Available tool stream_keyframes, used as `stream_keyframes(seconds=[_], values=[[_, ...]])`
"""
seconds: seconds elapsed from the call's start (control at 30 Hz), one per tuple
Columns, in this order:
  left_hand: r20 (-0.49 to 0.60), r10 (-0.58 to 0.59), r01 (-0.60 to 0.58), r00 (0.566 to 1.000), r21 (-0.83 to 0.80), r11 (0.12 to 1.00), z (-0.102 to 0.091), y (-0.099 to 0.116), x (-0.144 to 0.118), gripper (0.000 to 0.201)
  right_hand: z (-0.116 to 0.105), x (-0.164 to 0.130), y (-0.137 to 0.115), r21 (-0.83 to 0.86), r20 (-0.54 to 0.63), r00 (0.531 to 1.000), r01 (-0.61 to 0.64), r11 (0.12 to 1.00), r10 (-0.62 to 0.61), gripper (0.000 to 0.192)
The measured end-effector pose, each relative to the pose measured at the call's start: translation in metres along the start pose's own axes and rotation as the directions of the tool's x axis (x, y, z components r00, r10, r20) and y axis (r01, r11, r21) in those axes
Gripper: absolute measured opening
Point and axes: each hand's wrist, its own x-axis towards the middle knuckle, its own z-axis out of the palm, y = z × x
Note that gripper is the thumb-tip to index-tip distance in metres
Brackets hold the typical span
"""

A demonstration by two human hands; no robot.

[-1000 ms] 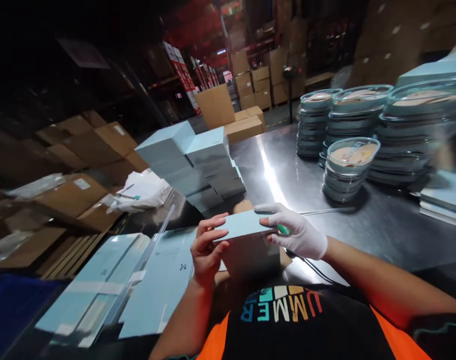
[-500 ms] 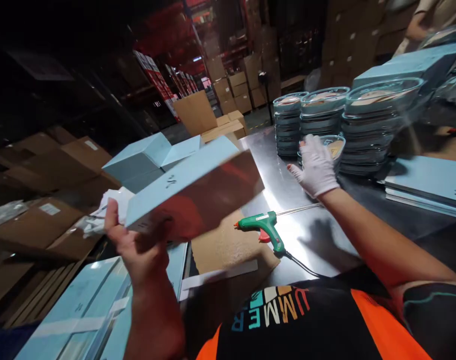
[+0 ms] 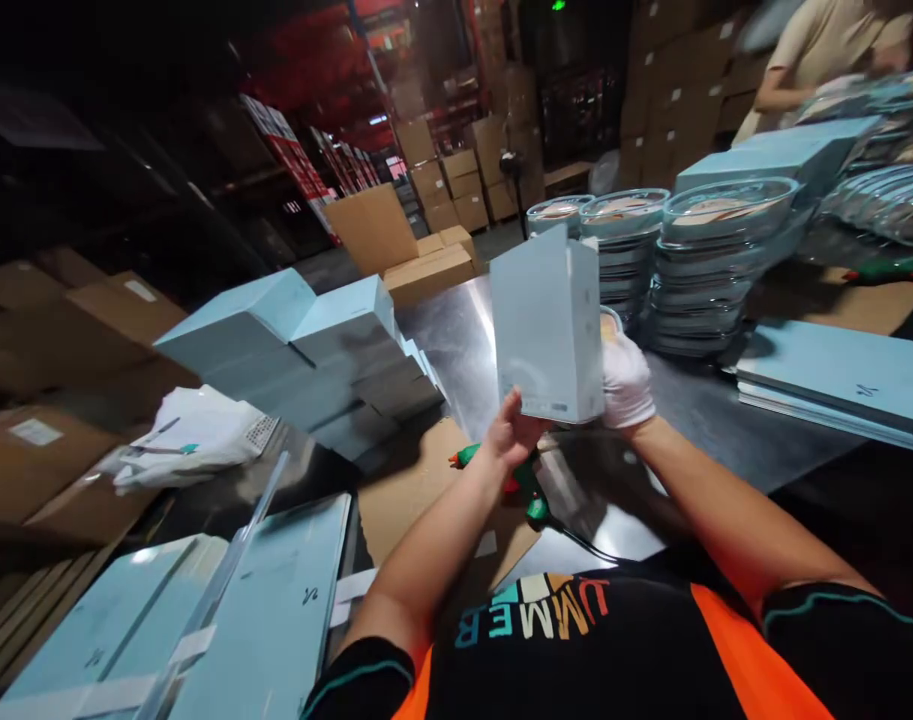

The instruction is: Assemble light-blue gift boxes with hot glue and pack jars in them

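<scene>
A pale blue cardboard box (image 3: 542, 325) stands upright over the table, its printed base edge toward me. My bare left hand (image 3: 514, 430) grips its lower edge, thumb on the near face. Close against the box's right side is my right hand (image 3: 627, 382) in a white glove, curled around a clear plastic tub (image 3: 611, 319); only a bit of the tub's rim shows, and the fingers are partly hidden. Beneath the box lies a green glue gun (image 3: 532, 490), partly covered by it and my left hand, on the metal table beside a cardboard sheet (image 3: 403, 490).
Tall stacks of clear tubs (image 3: 707, 270) stand behind on the right, with flat blue boards (image 3: 838, 375) nearer. Assembled blue boxes (image 3: 298, 350) are piled left, beside a white bag (image 3: 193, 425). More flat blue pieces (image 3: 276, 590) lie lower left. A co-worker (image 3: 816, 70) is at far right.
My left hand has swung the box from the left to the centre and turned it upright. My right hand has closed on the front tub and moved left with it to the box.
</scene>
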Motion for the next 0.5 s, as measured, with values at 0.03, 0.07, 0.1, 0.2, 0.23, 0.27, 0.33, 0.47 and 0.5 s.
stream_keyframes(seconds=[0.03, 0.07, 0.1, 0.2, 0.23, 0.27, 0.33, 0.47, 0.5], values=[[0.006, -0.009, 0.009, 1.0, -0.012, 1.0, -0.001, -0.002, 0.003, 0.061, -0.002, 0.0, -0.003, -0.008, -0.076, 0.997, 0.015, 1.0, -0.016, 0.027], [0.01, -0.016, 0.016, 1.0, -0.02, 1.0, -0.004, -0.004, 0.003, 0.061, -0.005, 0.002, -0.007, -0.014, -0.158, 0.987, 0.022, 1.0, -0.024, 0.023], [0.009, -0.017, 0.018, 1.0, -0.022, 1.0, -0.008, -0.005, 0.002, 0.061, -0.01, 0.006, -0.011, -0.015, -0.236, 0.971, 0.025, 1.0, -0.028, 0.021], [-0.03, 0.015, -0.016, 0.999, -0.025, 1.0, -0.025, 0.0, -0.013, 0.063, -0.038, 0.021, -0.036, 0.003, -0.438, 0.897, 0.067, 0.998, -0.059, 0.027], [-0.058, 0.044, -0.045, 0.997, -0.023, 0.999, -0.033, 0.004, -0.02, 0.065, -0.051, 0.026, -0.048, 0.007, -0.477, 0.875, 0.095, 0.995, -0.08, 0.027], [-0.091, 0.085, -0.085, 0.992, -0.002, 0.996, -0.042, 0.009, -0.028, 0.071, -0.063, 0.03, -0.06, 0.014, -0.52, 0.848, 0.134, 0.991, -0.108, 0.025], [-0.162, 0.196, -0.179, 0.967, 0.113, 0.977, -0.062, 0.022, -0.046, 0.087, -0.085, 0.037, -0.087, 0.05, -0.556, 0.816, 0.22, 0.974, -0.156, 0.022], [-0.272, 0.41, -0.267, 0.87, 0.438, 0.858, -0.103, 0.037, -0.096, 0.105, -0.09, 0.033, -0.132, 0.336, -0.322, 0.928, 0.298, 0.893, -0.188, 0.034], [-0.271, 0.45, -0.273, 0.851, 0.504, 0.82, -0.112, 0.036, -0.111, 0.104, -0.083, 0.029, -0.141, 0.429, -0.153, 0.974, 0.218, 0.877, -0.167, 0.036]])
